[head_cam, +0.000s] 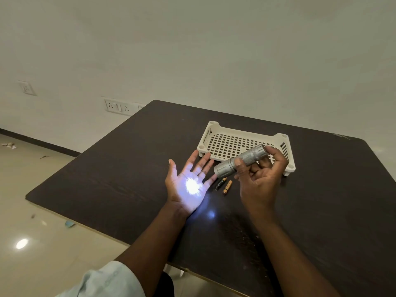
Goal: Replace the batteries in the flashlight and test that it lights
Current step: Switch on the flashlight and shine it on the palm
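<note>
Dark worktop by a white wall, slotted white tray on it. Right grip clasps lit flashlight above two batteries; left grip flat, released, beam on palm.

Right hand holds the lit flashlight, beam on the flat left palm.

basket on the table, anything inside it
Nothing shows on the visible part of the basket floor. The flashlight and right hand cover its near right part, so that area cannot be checked.
</note>
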